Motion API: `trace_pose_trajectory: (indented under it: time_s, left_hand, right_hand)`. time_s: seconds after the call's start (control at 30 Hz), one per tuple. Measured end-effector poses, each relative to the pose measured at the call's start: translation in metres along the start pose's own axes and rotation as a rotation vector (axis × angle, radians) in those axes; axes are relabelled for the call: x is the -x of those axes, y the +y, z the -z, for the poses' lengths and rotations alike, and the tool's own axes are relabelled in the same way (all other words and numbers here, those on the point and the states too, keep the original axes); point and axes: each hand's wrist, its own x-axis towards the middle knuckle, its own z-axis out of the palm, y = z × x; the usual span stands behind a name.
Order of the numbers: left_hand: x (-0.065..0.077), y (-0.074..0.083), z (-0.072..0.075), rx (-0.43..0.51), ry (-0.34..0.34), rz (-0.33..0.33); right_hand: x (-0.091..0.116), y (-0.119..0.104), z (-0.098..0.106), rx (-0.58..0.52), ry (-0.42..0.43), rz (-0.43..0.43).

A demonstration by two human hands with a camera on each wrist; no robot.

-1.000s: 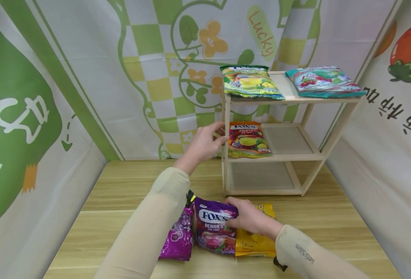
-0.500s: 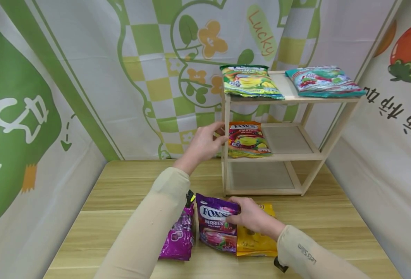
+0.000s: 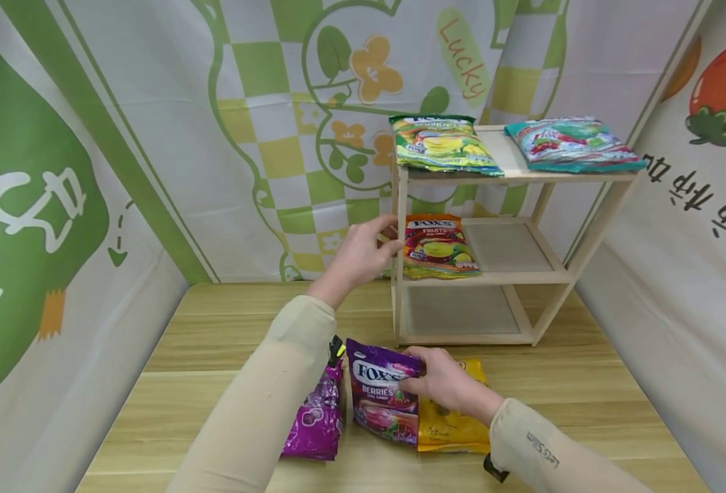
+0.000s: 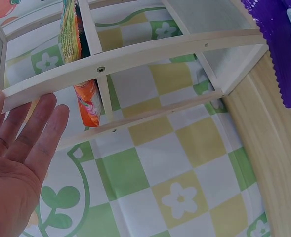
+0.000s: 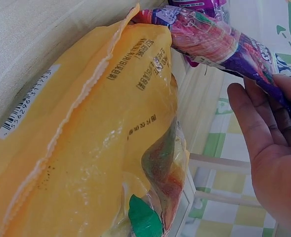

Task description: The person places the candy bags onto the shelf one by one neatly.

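Observation:
My left hand (image 3: 363, 252) pinches the front left post of the small wooden shelf rack (image 3: 482, 279), thumb on one side and fingers on the other; the left wrist view shows this grip on the post (image 4: 51, 79). With thumb and fingers, my right hand (image 3: 445, 380) holds the upper right corner of a purple candy bag (image 3: 378, 404) labelled Fox's Berries, which stands tilted on the table. Behind that hand is a yellow bag (image 3: 451, 431), large in the right wrist view. A magenta bag (image 3: 316, 418) sits to the left, partly behind my left forearm.
On the rack's top lie a green-yellow candy bag (image 3: 443, 145) and a teal one (image 3: 575, 145). A red-orange Fox's Fruits bag (image 3: 438, 248) leans on the middle shelf's left side. Printed cloth walls (image 3: 141, 137) surround the wooden table (image 3: 215, 322).
My right hand has raised the purple bag's top slightly and shifted it a little right. My left hand has stayed on the post.

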Motion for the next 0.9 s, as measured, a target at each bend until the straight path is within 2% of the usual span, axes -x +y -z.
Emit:
trace_pose_trajectory:
  time_s: [0.73, 0.9]
  left_hand:
    - [-0.001, 0.0, -0.001, 0.0, 0.001, -0.002]
    - [0.0, 0.0, -0.001, 0.003, 0.003, -0.008]
  right_hand:
    - [0.001, 0.001, 0.008, -0.074, 0.056, 0.039]
    - [0.002, -0.001, 0.012, -0.058, 0.069, 0.05]
